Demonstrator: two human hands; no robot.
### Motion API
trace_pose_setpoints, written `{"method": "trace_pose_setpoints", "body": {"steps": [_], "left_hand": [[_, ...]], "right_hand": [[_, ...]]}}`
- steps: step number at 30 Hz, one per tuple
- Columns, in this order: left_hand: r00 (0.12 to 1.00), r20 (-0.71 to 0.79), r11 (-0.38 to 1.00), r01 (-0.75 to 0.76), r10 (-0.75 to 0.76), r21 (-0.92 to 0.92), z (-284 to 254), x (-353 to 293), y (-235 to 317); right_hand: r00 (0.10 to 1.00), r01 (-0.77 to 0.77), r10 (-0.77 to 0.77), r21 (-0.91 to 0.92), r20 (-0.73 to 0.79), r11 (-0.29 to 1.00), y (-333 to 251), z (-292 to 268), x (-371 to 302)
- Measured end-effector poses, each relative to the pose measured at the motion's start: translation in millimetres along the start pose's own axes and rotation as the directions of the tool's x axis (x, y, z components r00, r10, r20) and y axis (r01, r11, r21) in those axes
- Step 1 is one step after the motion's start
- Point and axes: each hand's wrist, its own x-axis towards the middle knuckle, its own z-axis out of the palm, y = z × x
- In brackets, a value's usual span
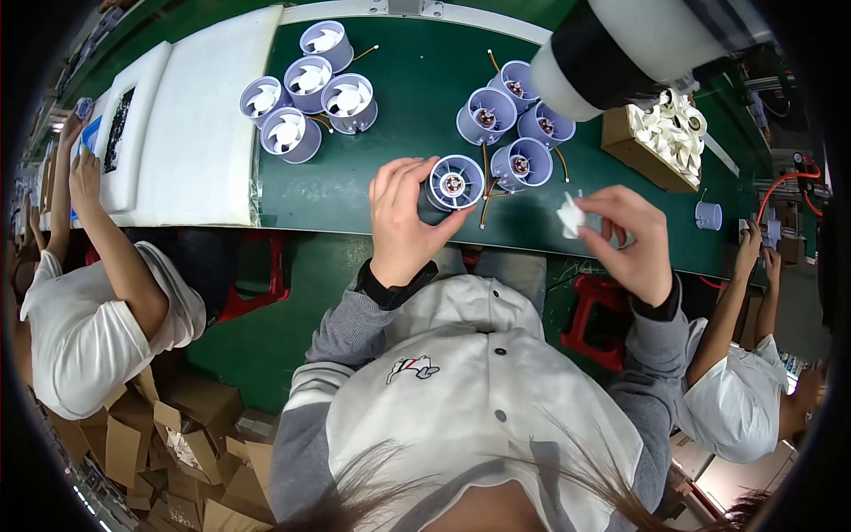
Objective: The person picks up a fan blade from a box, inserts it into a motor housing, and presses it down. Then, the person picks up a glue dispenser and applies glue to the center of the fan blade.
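Observation:
My left hand (403,208) is closed around a lavender fan housing (456,183) at the front of the green bench. Its round opening faces up and shows a copper motor core, with no blades on it. Off to the right, my right hand (629,232) pinches a small white fan impeller (570,215) by its edge, in the air and apart from the housing. Beyond my hands stands a group of bladeless housings (521,164) with copper cores and thin wires. At the back left, several housings (290,135) have white impellers inside them.
A cardboard box (651,151) heaped with white impellers stands right. A large white cylinder with a black band (612,53) overhangs the far right. White foam sheets (213,124) cover the bench's left. Co-workers sit on both sides; a red stool (596,319) stands below the bench.

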Motion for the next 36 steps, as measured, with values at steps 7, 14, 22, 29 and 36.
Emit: {"method": "trace_pose_setpoints", "body": {"steps": [7,14,22,29,36], "left_hand": [[1.0,0.003,0.999,-0.029,0.029,-0.014,0.1,-2.4,-5.1],[0.999,0.001,0.999,-0.035,0.035,-0.032,3.0,-5.1,-7.0],[0.998,0.028,0.998,-0.056,0.057,-0.033,3.4,-1.3,-2.8],[0.999,0.025,0.996,0.045,-0.047,0.079,-11.4,4.2,7.0],[0.966,-0.221,0.971,0.17,-0.132,0.165,-17.0,19.1,0.6]], "right_hand": [[0.928,0.364,-0.366,-0.043,-0.062,0.93,-34.6,67.1,62.5],[0.918,0.395,-0.373,-0.27,0.133,0.878,-30.1,86.5,78.2],[0.891,0.438,-0.43,-0.513,0.142,0.738,-29.9,91.2,76.2],[0.902,0.302,-0.363,-0.258,-0.233,0.918,-27.9,36.7,41.8],[0.847,-0.217,-0.063,-0.453,-0.527,0.865,111.4,-83.5,41.9]]}}
